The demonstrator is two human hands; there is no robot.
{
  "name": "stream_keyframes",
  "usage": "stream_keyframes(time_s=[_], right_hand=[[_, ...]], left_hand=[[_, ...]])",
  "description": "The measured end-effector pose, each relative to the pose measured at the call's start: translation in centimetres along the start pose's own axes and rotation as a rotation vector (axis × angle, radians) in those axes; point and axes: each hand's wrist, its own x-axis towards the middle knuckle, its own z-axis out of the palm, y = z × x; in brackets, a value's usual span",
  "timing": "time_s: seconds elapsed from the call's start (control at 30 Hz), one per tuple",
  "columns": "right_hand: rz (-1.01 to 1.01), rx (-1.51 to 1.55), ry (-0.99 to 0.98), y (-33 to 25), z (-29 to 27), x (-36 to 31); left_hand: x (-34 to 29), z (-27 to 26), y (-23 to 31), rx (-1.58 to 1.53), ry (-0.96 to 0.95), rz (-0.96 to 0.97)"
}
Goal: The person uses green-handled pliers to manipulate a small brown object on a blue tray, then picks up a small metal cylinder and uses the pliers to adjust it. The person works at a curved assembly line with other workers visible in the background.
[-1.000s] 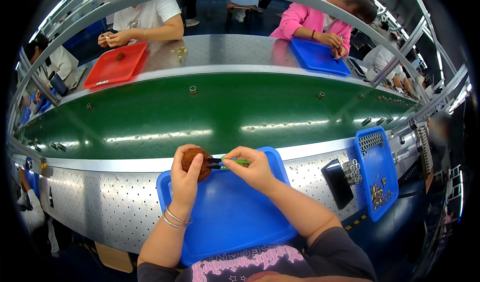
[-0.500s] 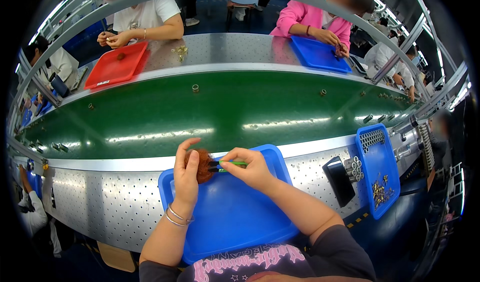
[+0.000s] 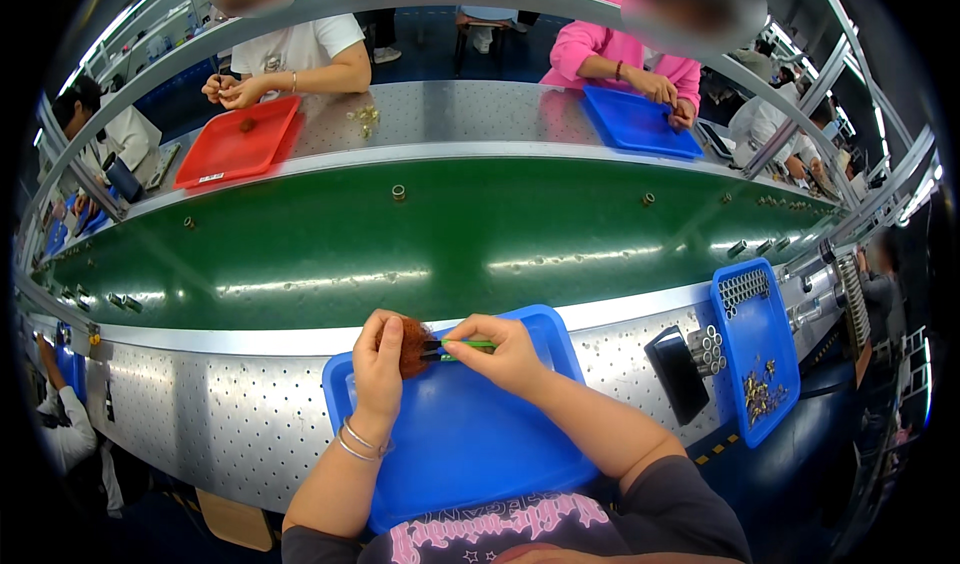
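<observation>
My left hand [image 3: 380, 369] is closed around a reddish-brown clump of fine, hair-like strands [image 3: 413, 348], perhaps copper wire. In my right hand [image 3: 508, 356] is a pair of green tweezers [image 3: 474, 345] with black tips, pinched between thumb and fingers. Those tips point left and meet the clump's right side; whether they grip any strand is too small to tell. Both hands are above the far part of a large blue tray [image 3: 470, 454] on the perforated metal bench [image 3: 230, 404].
Beyond the bench runs a green conveyor belt [image 3: 400, 254] carrying scattered metal rings [image 3: 399, 193]. At right are a black phone-like device [image 3: 677, 376], metal tubes [image 3: 708, 349] and a blue parts tray [image 3: 760, 339]. Two co-workers sit opposite, at a red tray [image 3: 240, 144] and a blue one [image 3: 640, 124].
My left fingers, raised and stretched before, have folded down around the clump. Both hands and the clump appear slightly lower and farther right in view. The tweezers remain in my right hand.
</observation>
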Motion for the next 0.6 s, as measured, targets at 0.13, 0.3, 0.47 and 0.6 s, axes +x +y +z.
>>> stream_keyframes(time_s=[0.13,0.3,0.47,0.6], right_hand=[[-0.026,-0.018,0.03,-0.09,-0.48,0.32],[-0.034,-0.069,0.011,-0.23,-0.38,0.24],[-0.031,-0.063,-0.008,0.18,-0.11,0.36],[-0.026,-0.058,0.03,0.0,-0.3,0.66]], left_hand=[[0.05,0.08,0.16,0.011,0.03,-0.009],[0.02,-0.04,0.02,0.016,-0.001,-0.013],[0.18,-0.48,-0.28,0.034,-0.048,-0.028],[0.12,-0.38,-0.23,-0.037,0.005,-0.034]])
